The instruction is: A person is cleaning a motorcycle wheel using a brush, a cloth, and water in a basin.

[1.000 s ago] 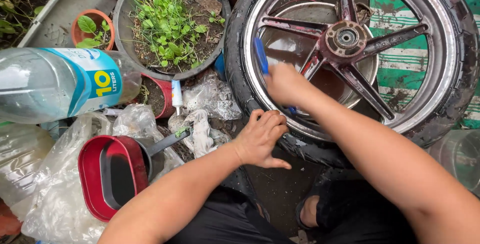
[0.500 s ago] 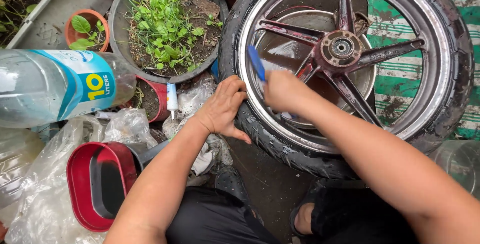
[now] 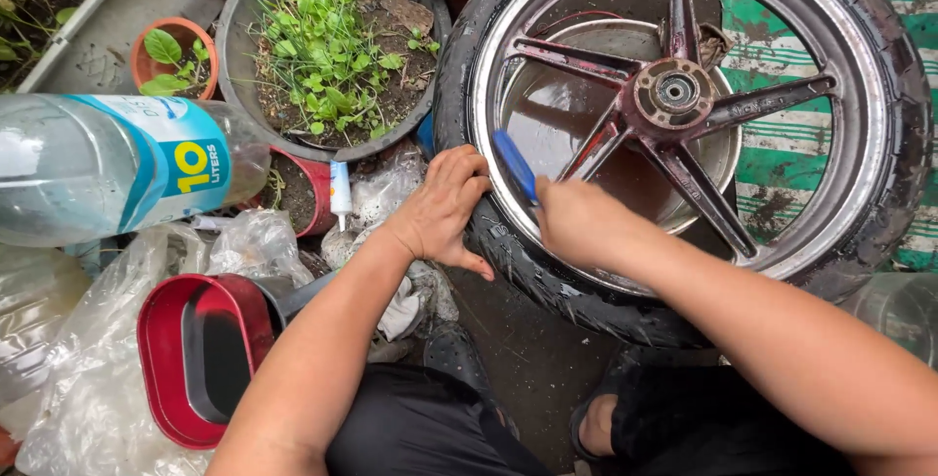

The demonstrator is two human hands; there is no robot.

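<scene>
On rim (image 3: 508,207), r. hand (image 3: 576,222) lower.

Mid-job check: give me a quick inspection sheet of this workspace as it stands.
Surface: wet dark ground, striped green mat.
Job's things: wheel over a metal basin of brown water; blue-handled brush.
Clutter: red dustpan, plastic bags, large water bottle, small tube.
Hands: left hand on the tyre; right hand grips the brush at the rim.
Cables: nothing seen.
Surroundings: potted plants.
</scene>
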